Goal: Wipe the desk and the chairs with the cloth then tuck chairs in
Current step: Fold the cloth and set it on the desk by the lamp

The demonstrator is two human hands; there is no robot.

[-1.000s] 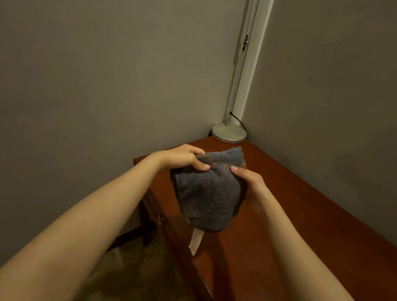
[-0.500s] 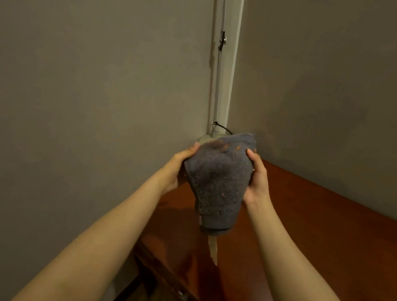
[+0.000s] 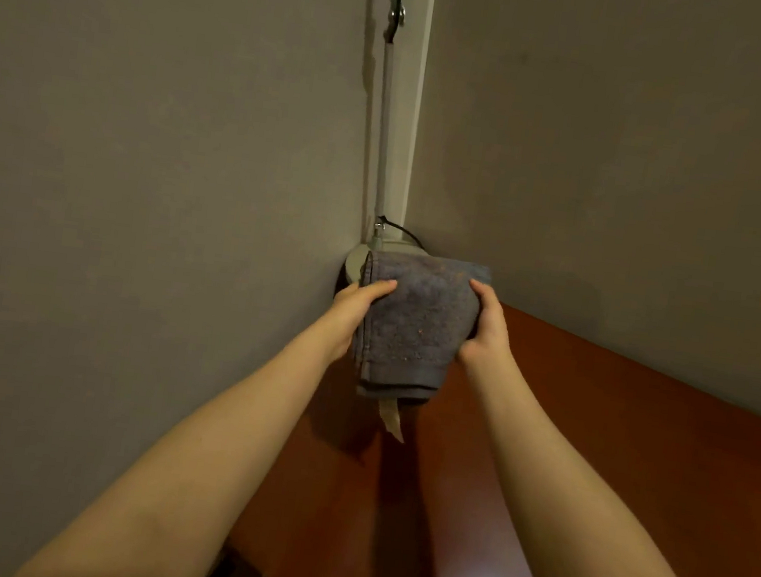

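A folded grey-blue cloth (image 3: 417,326) with a pale tag hanging from its lower edge is held up in the air over the far corner of the reddish-brown desk (image 3: 611,460). My left hand (image 3: 357,307) grips its left edge, thumb across the front. My right hand (image 3: 483,329) grips its right edge. No chair is in view.
A lamp base (image 3: 357,264) sits in the desk's far corner, mostly hidden behind the cloth, with a thin pole (image 3: 383,145) and a black cord rising along the wall corner. Grey walls close in on the left and behind. A bright light reflection shows on the near desk surface.
The view has shifted up and closer to the corner. The cloth went from a loose bunch to a neater fold, with both hands now on its side edges.
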